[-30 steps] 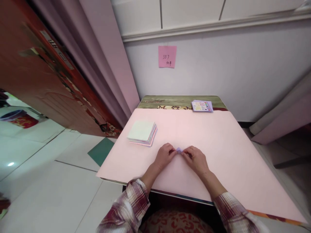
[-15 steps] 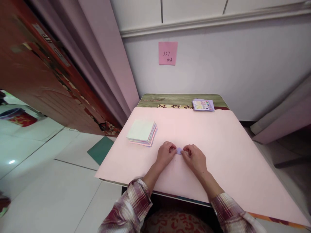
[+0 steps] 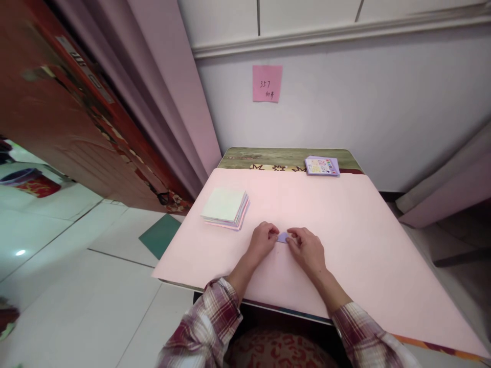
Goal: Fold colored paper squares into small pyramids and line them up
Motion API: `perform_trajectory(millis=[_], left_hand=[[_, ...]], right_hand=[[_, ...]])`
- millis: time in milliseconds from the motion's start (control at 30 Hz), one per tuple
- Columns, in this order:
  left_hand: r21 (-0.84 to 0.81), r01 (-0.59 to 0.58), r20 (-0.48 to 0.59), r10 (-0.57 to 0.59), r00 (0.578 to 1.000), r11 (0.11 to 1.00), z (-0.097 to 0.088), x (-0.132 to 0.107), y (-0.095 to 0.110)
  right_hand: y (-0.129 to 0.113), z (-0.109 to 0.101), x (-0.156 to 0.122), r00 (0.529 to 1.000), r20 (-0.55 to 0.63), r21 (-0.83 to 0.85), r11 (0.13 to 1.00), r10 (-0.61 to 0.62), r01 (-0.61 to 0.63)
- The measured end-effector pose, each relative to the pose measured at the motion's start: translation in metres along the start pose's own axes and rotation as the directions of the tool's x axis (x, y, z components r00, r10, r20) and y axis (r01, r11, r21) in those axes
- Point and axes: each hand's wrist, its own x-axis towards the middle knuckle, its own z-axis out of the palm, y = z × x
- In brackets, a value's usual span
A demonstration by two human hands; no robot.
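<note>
A small folded piece of purple paper (image 3: 283, 237) lies on the pink table cover between my two hands. My left hand (image 3: 264, 239) pinches its left edge with thumb and fingertips. At the paper's right edge, my right hand (image 3: 306, 247) has its thumb on the paper, the fingers curled close above it. Most of the folded edges are hidden by the fingertips. To the left of my hands sits a stack of square coloured paper (image 3: 223, 205), a pale green sheet on top.
The pink cover (image 3: 368, 266) spreads over the table. A purple pack with a printed label (image 3: 322, 166) lies at the far edge. Behind it, a pink note (image 3: 267, 84) is stuck on the wall. A red door (image 3: 76, 128) and a curtain (image 3: 169, 66) stand to the left.
My right fingers have lifted slightly from the purple paper, so a little more of it shows. The whole view has shifted very slightly; the hands otherwise stay in place.
</note>
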Motion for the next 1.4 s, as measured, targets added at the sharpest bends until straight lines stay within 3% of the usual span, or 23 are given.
perform_trajectory(millis=[500, 667, 967, 1067, 1167, 1300, 1400], left_hand=[[0.101, -0.090, -0.104, 0.100, 0.990, 0.991, 0.010, -0.020, 0.003], [0.063, -0.049, -0.115, 0.056, 0.992, 0.997, 0.008, -0.023, 0.007], [0.042, -0.073, -0.026, 0.074, 0.997, 0.996, 0.003, -0.029, 0.017], [-0.048, -0.025, -0.011, 0.024, 1.000, 0.999, 0.002, -0.029, 0.019], [-0.279, 0.051, -0.022, -0.059, 0.998, 0.959, 0.002, -0.034, 0.023], [-0.676, 0.100, -0.014, -0.148, 0.989, 0.730, -0.001, -0.043, 0.039], [-0.791, 0.085, 0.001, -0.138, 0.990, 0.606, -0.010, -0.052, 0.057]], right_hand=[[-0.012, -0.003, 0.007, 0.997, 0.049, -0.038, 0.997, 0.068, -0.066], [-0.019, -0.008, 0.005, 0.979, 0.132, 0.076, 0.984, 0.153, -0.164], [-0.018, -0.004, -0.011, 0.989, 0.050, 0.248, 0.957, 0.141, -0.149], [-0.017, -0.006, -0.013, 0.989, 0.052, 0.354, 0.923, 0.139, -0.149], [-0.021, -0.012, -0.016, 0.988, 0.052, 0.486, 0.860, 0.147, -0.154], [-0.034, -0.030, -0.023, 0.987, 0.056, 0.567, 0.808, 0.153, -0.158], [-0.046, -0.049, -0.029, 0.976, -0.003, 0.536, 0.825, 0.217, -0.182]])
